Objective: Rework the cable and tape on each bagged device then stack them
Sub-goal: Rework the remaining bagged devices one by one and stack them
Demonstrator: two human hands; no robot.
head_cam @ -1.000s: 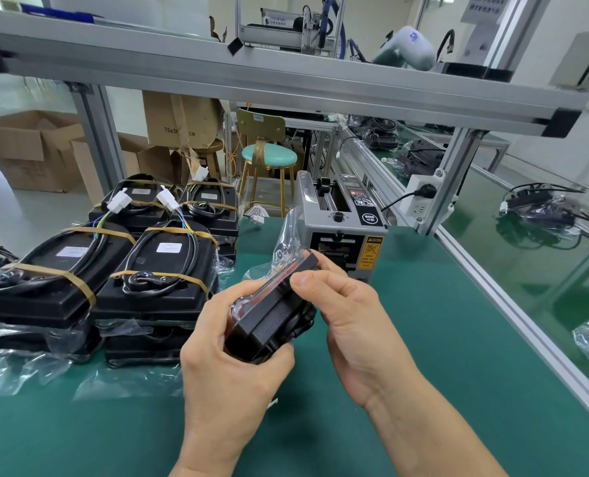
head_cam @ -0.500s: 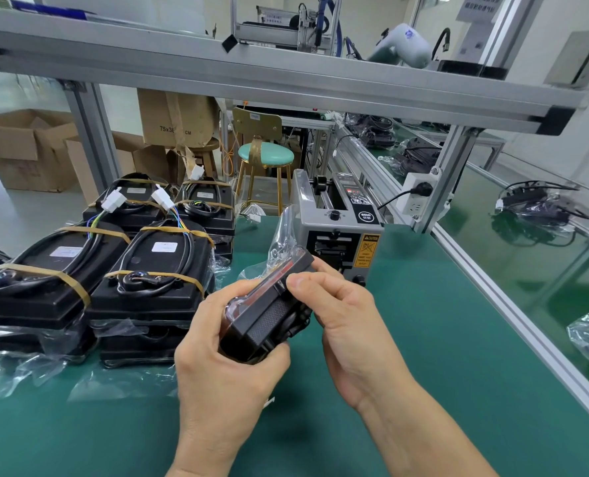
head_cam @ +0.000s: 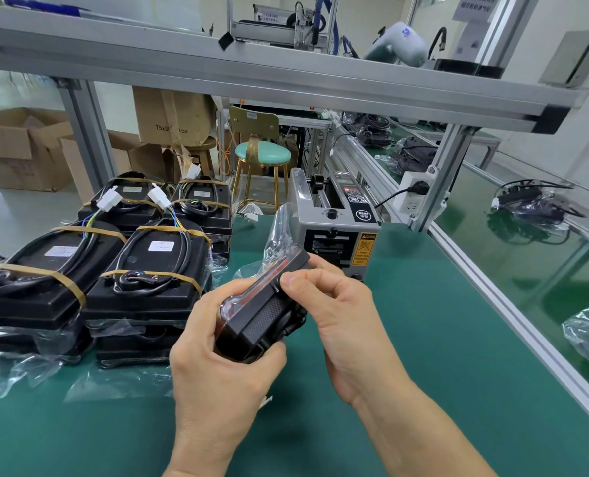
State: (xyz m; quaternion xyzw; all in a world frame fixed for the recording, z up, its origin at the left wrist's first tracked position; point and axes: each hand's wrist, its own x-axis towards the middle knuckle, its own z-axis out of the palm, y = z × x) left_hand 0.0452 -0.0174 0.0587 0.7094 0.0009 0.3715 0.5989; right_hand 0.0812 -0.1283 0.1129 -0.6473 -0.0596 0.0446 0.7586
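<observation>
On the left of the green surface (head_cam: 441, 339) the stacked devices (head_cam: 148, 270) sit bagged, cables coiled on top under tan tape bands, exactly as they did a second ago; nothing has been added to the pile. The left hand (head_cam: 217, 366) keeps its fingers wrapped around the lower end of the bagged device (head_cam: 262, 311), held tilted above the surface in front of the tape dispenser (head_cam: 334, 232). The right hand (head_cam: 341, 304) stays pinched on the device's upper edge, thumb on top. Over the last second both hands have barely shifted, only drifting slightly left with the view. I judge the rework on this unit is still in its early handling, with stacking yet to come.
</observation>
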